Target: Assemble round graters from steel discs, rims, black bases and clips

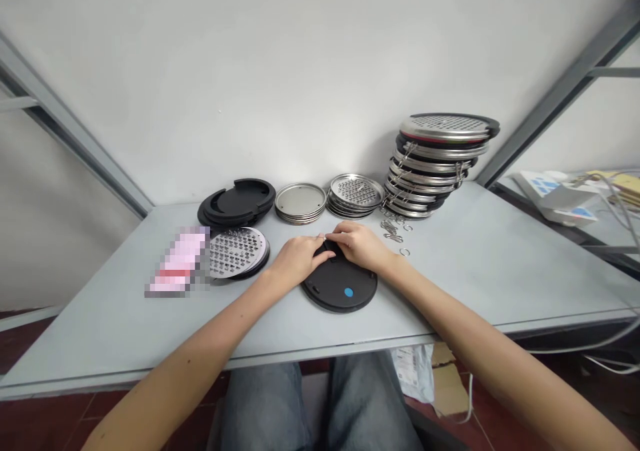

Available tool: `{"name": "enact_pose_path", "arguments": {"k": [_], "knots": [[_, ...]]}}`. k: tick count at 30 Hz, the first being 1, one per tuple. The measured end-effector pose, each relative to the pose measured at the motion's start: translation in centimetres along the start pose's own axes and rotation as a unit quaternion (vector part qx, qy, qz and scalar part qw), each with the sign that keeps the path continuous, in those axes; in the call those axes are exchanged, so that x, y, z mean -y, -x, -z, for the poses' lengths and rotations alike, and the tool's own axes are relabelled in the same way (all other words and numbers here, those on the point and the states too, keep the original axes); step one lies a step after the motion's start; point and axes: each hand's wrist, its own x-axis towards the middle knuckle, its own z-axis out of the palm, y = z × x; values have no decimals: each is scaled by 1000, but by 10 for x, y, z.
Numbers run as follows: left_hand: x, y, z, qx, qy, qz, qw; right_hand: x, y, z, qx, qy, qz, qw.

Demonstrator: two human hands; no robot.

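At the left of the table (115,334), black round trays (243,201) sit behind a pile of grater plates (237,251), with plain metal discs (300,200) to their right. Nearer the front edge, the left hand (296,259) and right hand (361,246) meet at the far rim of a black disc (337,284) lying flat, fingers bunched close, whether clamped on anything I cannot tell. Farther right come perforated discs (356,191), loose metal rings (405,252) and a tall stack (430,171).

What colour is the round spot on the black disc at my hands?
The spot is blue, as the head view shows.
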Motion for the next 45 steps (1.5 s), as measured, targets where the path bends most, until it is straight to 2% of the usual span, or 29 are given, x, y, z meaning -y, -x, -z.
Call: {"name": "enact_pose_path", "arguments": {"k": [9,15,25,37,39,42,45], "knots": [[-4,-2,4,18,-17,4,1000,0,1,-1,-5,-2,-5,1000],[-4,-1,4,12,6,-19,1000,-3,2,-2,-12,-38,1,999],[-4,-4,4,29,22,-15,999,-3,4,-1,5,-32,-37,999],[1,-4,-2,-5,65,-44,997,-2,4,4,-15,-82,-76,994],[2,-2,-5,-26,74,-33,996,-4,5,5,-18,-98,-79,992],[2,0,-7,-64,55,19,996,-6,6,5,-21,-125,-89,988],[0,1,-7,-65,54,32,996,-6,6,5,-22,-147,-106,983]]}}
